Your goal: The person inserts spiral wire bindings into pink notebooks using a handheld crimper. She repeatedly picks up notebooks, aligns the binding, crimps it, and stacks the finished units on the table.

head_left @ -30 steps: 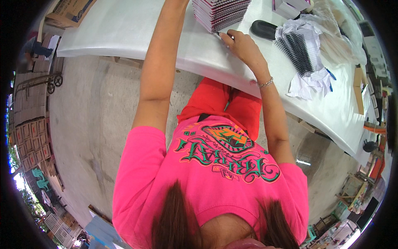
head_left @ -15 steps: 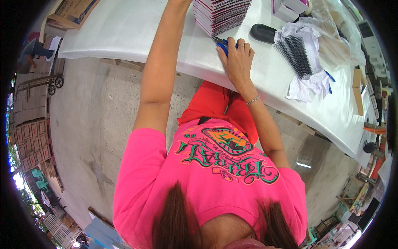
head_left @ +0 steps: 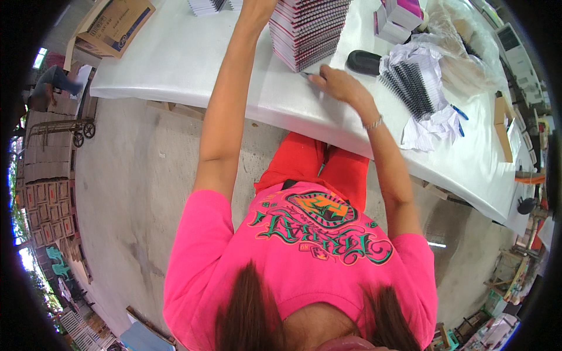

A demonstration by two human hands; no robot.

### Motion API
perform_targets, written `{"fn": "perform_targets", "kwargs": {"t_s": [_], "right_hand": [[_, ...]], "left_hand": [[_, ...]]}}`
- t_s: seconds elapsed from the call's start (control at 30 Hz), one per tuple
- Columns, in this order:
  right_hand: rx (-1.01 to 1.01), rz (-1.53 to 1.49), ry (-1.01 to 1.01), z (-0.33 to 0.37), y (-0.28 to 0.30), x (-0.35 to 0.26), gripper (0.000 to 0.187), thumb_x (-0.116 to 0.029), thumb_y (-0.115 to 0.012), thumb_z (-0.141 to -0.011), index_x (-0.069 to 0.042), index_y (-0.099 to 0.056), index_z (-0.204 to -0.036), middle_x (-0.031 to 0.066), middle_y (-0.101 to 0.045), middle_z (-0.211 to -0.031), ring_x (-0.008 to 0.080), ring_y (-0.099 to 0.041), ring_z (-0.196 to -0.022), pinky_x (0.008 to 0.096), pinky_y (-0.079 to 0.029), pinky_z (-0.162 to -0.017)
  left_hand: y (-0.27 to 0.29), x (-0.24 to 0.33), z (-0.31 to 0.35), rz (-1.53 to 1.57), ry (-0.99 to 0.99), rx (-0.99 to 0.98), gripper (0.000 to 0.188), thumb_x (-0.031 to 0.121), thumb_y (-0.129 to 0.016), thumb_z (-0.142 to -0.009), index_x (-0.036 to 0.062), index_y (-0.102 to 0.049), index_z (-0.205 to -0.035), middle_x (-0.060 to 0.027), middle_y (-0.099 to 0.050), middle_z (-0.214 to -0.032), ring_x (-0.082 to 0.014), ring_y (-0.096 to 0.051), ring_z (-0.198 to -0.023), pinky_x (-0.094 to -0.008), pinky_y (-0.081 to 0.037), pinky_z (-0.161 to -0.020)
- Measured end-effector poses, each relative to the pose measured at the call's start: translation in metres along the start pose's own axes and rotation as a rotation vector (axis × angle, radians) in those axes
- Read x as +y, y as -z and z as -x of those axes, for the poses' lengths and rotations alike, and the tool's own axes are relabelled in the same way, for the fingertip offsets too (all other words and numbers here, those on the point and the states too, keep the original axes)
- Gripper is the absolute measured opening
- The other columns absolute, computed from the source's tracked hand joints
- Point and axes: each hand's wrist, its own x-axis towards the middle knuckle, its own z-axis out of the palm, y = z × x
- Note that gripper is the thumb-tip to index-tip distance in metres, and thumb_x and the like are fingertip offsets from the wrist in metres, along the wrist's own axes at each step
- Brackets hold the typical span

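Note:
A tall stack of spiral-bound notebooks [head_left: 307, 35] with pink-edged covers stands at the far edge of the view, on the white-covered table [head_left: 175, 70]. My left hand [head_left: 260, 10] reaches up along its left side; the top of the picture cuts off its fingers. By the stack's near corner, my right hand [head_left: 342, 85] is closed, its fingers curled round the pliers [head_left: 306, 74]. Only the dark tip of the pliers shows now, and their blue handles are hidden in the hand.
Right of my right hand lie a black rounded object [head_left: 363, 62], black spiral binding coils [head_left: 410, 88] on crumpled white paper [head_left: 430, 126], and a blue pen-like item [head_left: 460, 112]. Behind are purple-and-white boxes [head_left: 398, 23] and clear plastic [head_left: 462, 58]. An open cardboard box [head_left: 114, 29] stands at left.
My right hand has turned and its fingers have curled in, so the blue handles no longer show. More of the table's far side has come into view.

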Motion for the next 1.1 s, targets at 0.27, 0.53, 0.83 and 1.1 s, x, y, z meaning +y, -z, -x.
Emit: {"fn": "perform_targets", "kwargs": {"t_s": [0.27, 0.53, 0.83, 1.1], "right_hand": [[0.535, 0.377, -0.204, 0.078, -0.012, 0.051, 0.056, -0.045, -0.062, -0.094, -0.003, -0.053, -0.13, 0.0277, -0.054, -0.127, 0.0436, -0.054, -0.116, 0.0571, -0.04, -0.099], [0.333, -0.833, 0.091, -0.043, 0.059, 0.081, 0.049, -0.045, -0.051, -0.103, -0.002, -0.057, -0.126, 0.0129, -0.064, -0.11, 0.0229, -0.06, -0.103, 0.0355, -0.047, -0.088], [0.065, -1.273, 0.07, -0.13, 0.032, 0.069, 0.048, -0.035, -0.056, -0.1, 0.0, -0.057, -0.134, 0.0104, -0.064, -0.126, 0.02, -0.06, -0.107, 0.0376, -0.047, -0.096], [0.027, -1.227, 0.024, -0.152, 0.031, 0.088, 0.055, -0.032, -0.056, -0.099, -0.001, -0.047, -0.143, 0.0128, -0.057, -0.137, 0.0222, -0.058, -0.116, 0.0371, -0.047, -0.098]], "left_hand": [[0.039, -0.023, 0.081, -0.002, 0.195, 0.104, 0.061, 0.039, -0.054, -0.102, 0.001, -0.038, -0.147, -0.0174, -0.039, -0.143, -0.0283, -0.04, -0.129, -0.0394, -0.03, -0.112], [0.022, -0.048, 0.203, -0.104, 0.51, -0.066, 0.101, 0.048, -0.075, -0.085, -0.0008, -0.02, -0.155, -0.0233, -0.038, -0.143, -0.0339, -0.039, -0.131, -0.0465, -0.029, -0.113], [-0.004, -0.033, 0.218, -0.659, 0.409, -0.216, 0.121, 0.043, -0.087, -0.07, -0.0026, -0.014, -0.155, -0.0267, -0.04, -0.142, -0.0419, -0.041, -0.13, -0.0503, -0.031, -0.11], [-0.013, -0.032, 0.216, -0.669, 0.382, -0.156, 0.109, 0.038, -0.084, -0.074, -0.0032, -0.02, -0.153, -0.0244, -0.042, -0.141, -0.0394, -0.042, -0.129, -0.0488, -0.03, -0.11]]}}
